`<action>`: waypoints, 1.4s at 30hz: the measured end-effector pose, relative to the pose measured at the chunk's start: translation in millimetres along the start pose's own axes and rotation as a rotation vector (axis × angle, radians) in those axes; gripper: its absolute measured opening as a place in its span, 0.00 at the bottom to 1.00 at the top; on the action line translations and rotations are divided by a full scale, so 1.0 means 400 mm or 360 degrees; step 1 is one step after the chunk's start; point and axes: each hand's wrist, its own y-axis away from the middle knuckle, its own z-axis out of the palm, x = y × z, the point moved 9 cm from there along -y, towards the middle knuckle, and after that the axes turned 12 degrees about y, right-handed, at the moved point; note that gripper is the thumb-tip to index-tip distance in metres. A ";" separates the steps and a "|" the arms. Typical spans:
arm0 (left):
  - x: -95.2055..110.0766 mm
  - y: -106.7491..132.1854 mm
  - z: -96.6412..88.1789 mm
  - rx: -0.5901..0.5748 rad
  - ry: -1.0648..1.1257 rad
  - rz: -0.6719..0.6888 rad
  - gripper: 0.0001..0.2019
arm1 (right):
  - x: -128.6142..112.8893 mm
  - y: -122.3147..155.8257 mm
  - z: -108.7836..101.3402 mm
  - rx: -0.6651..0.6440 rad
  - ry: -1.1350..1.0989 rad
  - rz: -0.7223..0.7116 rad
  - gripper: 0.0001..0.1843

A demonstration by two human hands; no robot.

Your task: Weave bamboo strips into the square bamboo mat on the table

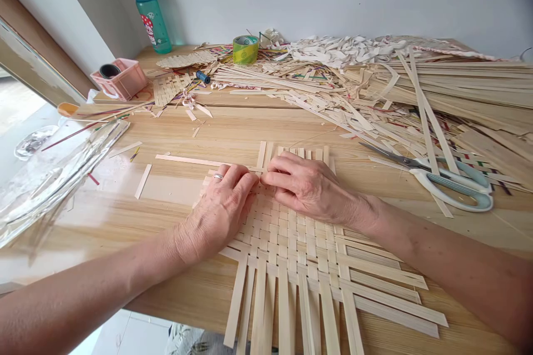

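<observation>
A half-woven mat (300, 238) of flat, pale wood strips lies on the table, with loose strip ends fanning out toward me and to the right. One long thin strip (195, 161) runs in from the left, toward the mat's upper left part, its right end hidden beneath my fingers. My left hand (220, 205), with a ring on it, rests on the mat's left side, fingers curled and pinching at the strip. Facing it, my right hand (308, 186) also has bent fingers pressed together at the weave. The two hands' fingertips nearly touch.
Scissors (433, 169) with pale handles lie at the right, blades partly spread. Cut strips and scraps (350, 105) pile along the back. A tape roll (245, 50), teal bottle (154, 19) and pink basket (125, 80) stand behind. Clear plastic wrap (54, 183) lies left.
</observation>
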 end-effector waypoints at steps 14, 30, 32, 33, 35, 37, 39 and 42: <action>0.006 -0.003 -0.031 0.0083 0.0166 0.0035 0.07 | 0.079 0.016 -0.106 0.0291 -0.0290 0.0429 0.10; -0.116 -0.112 -0.088 -0.0222 0.0247 -0.0218 0.01 | 0.187 0.244 -0.068 -0.0639 -0.0014 0.1182 0.24; -0.128 -0.108 -0.080 -0.0293 0.0499 -0.0255 0.02 | 0.185 0.247 -0.055 -0.0628 -0.0177 0.1283 0.22; -0.135 -0.104 -0.078 -0.0333 0.0640 -0.0273 0.03 | 0.187 0.244 -0.050 -0.0606 -0.0310 0.1344 0.22; -0.145 -0.093 -0.078 -0.0419 0.0941 -0.0302 0.06 | 0.191 0.236 -0.038 -0.0555 -0.0672 0.1462 0.22; -0.150 -0.082 -0.085 -0.0490 0.1223 -0.0325 0.09 | 0.189 0.224 -0.025 -0.0561 -0.1130 0.1512 0.23; -0.151 -0.072 -0.098 -0.0515 0.1440 -0.0364 0.12 | 0.176 0.208 -0.017 -0.0632 -0.1553 0.1442 0.20; -0.143 -0.065 -0.118 -0.0504 0.1627 -0.0390 0.13 | 0.171 0.159 -0.051 -0.0539 -0.1637 0.1046 0.16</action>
